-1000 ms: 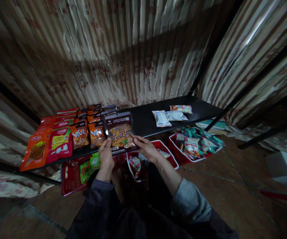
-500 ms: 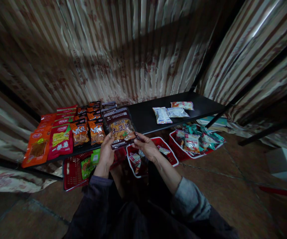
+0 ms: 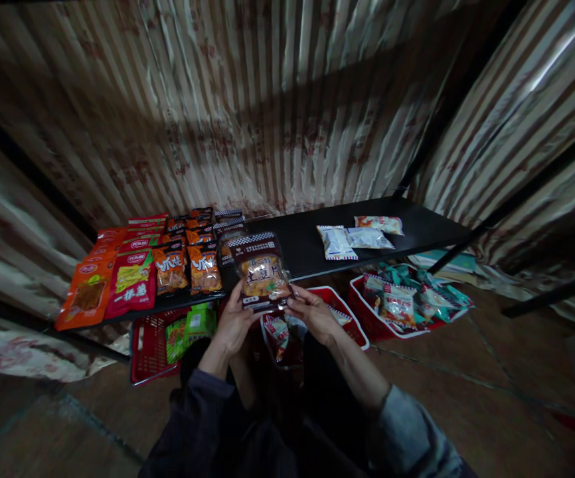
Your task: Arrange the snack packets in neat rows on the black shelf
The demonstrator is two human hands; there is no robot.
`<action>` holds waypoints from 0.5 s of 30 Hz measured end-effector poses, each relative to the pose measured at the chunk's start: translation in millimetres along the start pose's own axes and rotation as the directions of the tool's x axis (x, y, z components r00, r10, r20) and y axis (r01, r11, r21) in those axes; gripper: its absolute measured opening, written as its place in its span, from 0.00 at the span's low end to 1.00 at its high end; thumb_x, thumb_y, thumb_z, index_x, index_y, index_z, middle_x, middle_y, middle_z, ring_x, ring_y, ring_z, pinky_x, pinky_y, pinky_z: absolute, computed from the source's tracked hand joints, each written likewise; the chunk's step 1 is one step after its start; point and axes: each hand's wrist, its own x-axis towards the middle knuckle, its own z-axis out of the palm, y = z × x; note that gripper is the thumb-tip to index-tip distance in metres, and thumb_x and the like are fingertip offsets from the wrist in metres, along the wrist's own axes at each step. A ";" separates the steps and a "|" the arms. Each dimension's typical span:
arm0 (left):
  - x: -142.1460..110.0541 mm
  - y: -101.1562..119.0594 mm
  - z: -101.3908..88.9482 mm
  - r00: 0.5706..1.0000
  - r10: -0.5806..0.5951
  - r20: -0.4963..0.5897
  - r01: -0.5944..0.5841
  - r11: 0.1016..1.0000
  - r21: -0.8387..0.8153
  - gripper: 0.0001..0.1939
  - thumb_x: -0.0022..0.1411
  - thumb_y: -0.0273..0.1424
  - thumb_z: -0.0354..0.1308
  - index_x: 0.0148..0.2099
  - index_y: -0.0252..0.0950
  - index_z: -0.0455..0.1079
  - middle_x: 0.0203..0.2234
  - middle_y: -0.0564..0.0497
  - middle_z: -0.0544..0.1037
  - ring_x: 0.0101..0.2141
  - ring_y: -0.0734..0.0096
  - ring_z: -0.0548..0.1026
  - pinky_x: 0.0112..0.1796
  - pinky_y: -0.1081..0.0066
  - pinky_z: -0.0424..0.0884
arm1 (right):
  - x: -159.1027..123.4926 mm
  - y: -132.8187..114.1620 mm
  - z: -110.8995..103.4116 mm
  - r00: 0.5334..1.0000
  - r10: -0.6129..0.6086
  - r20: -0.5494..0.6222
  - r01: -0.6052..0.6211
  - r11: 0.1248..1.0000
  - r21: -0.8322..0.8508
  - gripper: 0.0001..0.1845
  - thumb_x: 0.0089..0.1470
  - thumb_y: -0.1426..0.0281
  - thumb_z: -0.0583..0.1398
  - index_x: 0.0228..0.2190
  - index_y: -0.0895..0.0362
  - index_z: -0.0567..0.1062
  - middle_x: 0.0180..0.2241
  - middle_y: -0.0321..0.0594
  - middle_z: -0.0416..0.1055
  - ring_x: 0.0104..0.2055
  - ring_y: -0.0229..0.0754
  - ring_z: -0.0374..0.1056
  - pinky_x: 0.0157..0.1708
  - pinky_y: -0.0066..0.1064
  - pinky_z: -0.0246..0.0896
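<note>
Both hands grip the lower corners of a dark brown snack bag (image 3: 262, 272) with a clear window, its printed front facing me. My left hand (image 3: 232, 322) is closed on the left corner, and my right hand (image 3: 313, 315) pinches the right one. The bag is held in front of the black shelf's (image 3: 297, 232) front edge. Behind it, similar brown bags (image 3: 230, 229) stand in a row. To their left are black-and-orange snack bags (image 3: 204, 269), a red snack bag (image 3: 131, 282) and an orange snack bag (image 3: 84, 292), each fronting a row.
Three small white-and-red packets (image 3: 337, 243) lie on the shelf's right half. Below stand a red basket with green bags (image 3: 200, 322), a white-rimmed basket (image 3: 364, 342) partly behind my right arm, and another basket (image 3: 354, 302) full of packets. Black posts (image 3: 536, 302) frame the right side.
The brown bag and both hands have shifted slightly right and down in view. More of the brown bags behind it now shows. The whole scene has also shifted a little as the camera moved.
</note>
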 end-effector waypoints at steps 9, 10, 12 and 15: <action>11.4 -46.8 8.5 0.990 -0.109 -0.087 0.106 0.994 -0.032 0.43 0.39 0.16 0.57 0.61 0.40 0.59 0.46 0.44 0.76 0.44 0.60 0.75 0.44 0.62 0.71 | -11.2 9.0 -44.5 0.993 0.105 -0.045 -0.105 0.994 -0.001 0.21 0.36 0.72 0.71 0.37 0.52 0.78 0.37 0.36 0.77 0.36 0.38 0.73 0.41 0.32 0.68; 13.3 -47.3 8.0 0.990 -0.099 -0.101 0.097 0.995 -0.027 0.42 0.39 0.16 0.57 0.60 0.39 0.60 0.45 0.44 0.76 0.44 0.61 0.75 0.43 0.63 0.71 | -10.3 10.2 -44.1 0.994 0.102 -0.049 -0.102 0.995 0.001 0.21 0.36 0.72 0.71 0.37 0.52 0.78 0.37 0.36 0.77 0.37 0.38 0.73 0.41 0.33 0.68; 16.5 -48.0 4.7 0.990 -0.070 -0.126 0.069 0.998 -0.014 0.39 0.40 0.17 0.58 0.58 0.39 0.63 0.44 0.45 0.77 0.43 0.62 0.76 0.43 0.64 0.71 | -6.4 13.7 -41.8 0.993 0.099 -0.057 -0.099 0.995 0.016 0.21 0.35 0.72 0.71 0.36 0.52 0.78 0.38 0.37 0.77 0.38 0.39 0.73 0.43 0.36 0.67; 21.2 -49.0 -4.0 0.979 -0.029 -0.200 0.031 0.999 0.007 0.37 0.41 0.18 0.59 0.57 0.38 0.65 0.43 0.45 0.77 0.41 0.64 0.76 0.42 0.65 0.72 | 4.0 20.0 -36.5 0.991 0.124 -0.058 -0.120 0.991 0.055 0.21 0.32 0.71 0.73 0.34 0.54 0.79 0.36 0.38 0.78 0.38 0.40 0.73 0.45 0.35 0.67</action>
